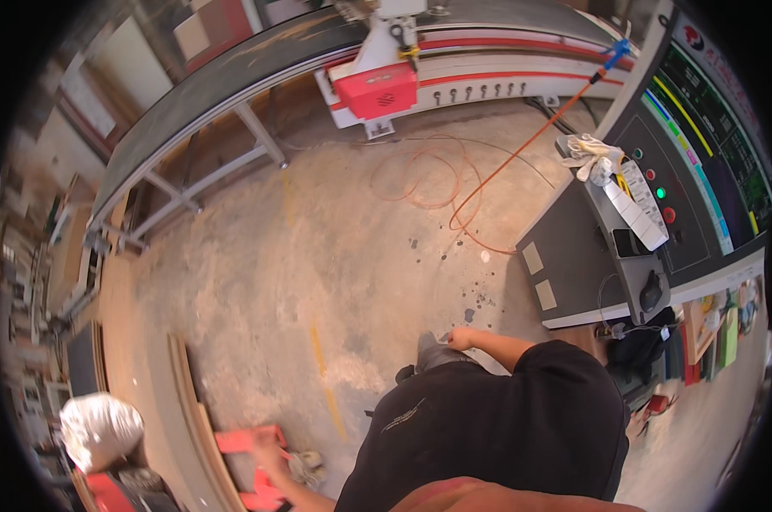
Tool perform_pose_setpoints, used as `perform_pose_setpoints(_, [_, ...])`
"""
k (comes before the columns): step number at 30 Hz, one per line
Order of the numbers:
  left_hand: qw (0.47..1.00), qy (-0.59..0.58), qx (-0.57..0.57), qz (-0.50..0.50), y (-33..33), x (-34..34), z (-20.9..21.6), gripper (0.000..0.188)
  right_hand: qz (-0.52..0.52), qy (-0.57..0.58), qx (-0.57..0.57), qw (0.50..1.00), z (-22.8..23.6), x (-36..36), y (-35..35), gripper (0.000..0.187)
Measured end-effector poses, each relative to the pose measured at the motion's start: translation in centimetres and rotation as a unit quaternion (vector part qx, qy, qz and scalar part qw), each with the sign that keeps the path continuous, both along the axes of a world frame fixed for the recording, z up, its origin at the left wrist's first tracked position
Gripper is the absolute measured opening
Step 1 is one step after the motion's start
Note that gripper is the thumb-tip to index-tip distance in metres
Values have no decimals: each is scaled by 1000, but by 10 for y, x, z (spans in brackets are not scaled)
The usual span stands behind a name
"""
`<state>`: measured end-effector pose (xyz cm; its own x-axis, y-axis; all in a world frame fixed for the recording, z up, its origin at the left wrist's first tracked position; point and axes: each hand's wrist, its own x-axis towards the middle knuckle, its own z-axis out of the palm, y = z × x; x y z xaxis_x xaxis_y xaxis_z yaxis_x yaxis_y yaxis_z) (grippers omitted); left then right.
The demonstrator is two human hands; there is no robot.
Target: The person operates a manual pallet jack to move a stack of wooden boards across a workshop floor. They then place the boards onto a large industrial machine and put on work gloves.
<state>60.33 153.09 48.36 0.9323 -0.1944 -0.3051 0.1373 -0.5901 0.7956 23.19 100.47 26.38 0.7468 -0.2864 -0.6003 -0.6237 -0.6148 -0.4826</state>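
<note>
My right hand (461, 338) hangs in front of my black shirt and grey trousers (437, 352). Its fingers are curled closed; whatever may be inside them is hidden. On the lower left, my left hand (271, 454) is smeared by motion, so its fingers cannot be made out. It is in front of a red metal frame (248, 439), and whether it touches that frame is unclear. A pale, crumpled bundle (307, 468) lies on the floor beside this hand.
A long machine table (224, 72) with a red-and-white carriage (376, 90) spans the back. An orange hose (522, 149) runs from a blue air gun (616, 53) down to loops on the floor. To the right stands a control console (565, 247) with gloves (592, 155); boards (185, 401) lie left.
</note>
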Motion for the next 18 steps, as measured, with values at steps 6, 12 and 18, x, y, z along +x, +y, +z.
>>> perform_pose_setpoints(6, [924,310,100,-199,-148,-26,-143,29,-67,-5,-23,997,32,50,-105,31])
perform_pose_setpoints(12, [926,296,140,-189,-248,28,-133,24,-143,-68,-113,981,90,97,-296,28])
perform_pose_setpoints(18, [950,212,175,-151,-407,188,-122,20,-234,-21,-238,942,99,110,-530,24])
